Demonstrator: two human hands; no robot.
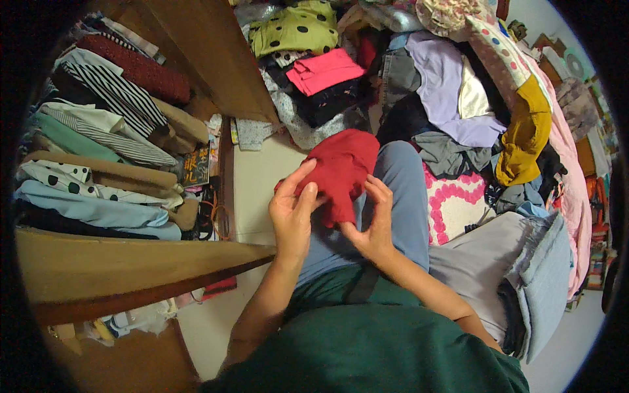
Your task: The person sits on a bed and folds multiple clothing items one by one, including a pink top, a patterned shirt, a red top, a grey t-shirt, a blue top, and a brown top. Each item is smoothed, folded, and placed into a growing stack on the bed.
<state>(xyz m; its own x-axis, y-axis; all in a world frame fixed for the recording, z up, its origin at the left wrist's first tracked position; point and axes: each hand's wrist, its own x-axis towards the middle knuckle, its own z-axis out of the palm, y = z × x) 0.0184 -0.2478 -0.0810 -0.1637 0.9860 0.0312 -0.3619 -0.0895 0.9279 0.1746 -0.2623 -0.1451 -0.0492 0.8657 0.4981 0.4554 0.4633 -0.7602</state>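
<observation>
A crumpled red cloth garment is held up over my lap between both hands. My left hand grips its left side, thumb and fingers pinched on the fabric. On the lower right, my right hand has hold of another part, its thumb near a narrow hanging strip of the cloth. What kind of garment it is I cannot tell. Beneath it are my legs in blue trousers. Just beyond lies a folded bright pink cloth on top of dark clothes.
Left, an open wooden cabinet holds hanging clothes; its door juts toward me. Ahead are a green polka-dot cloth and heaped garments. A lavender top, mustard garment and folded light-blue denim lie to the right.
</observation>
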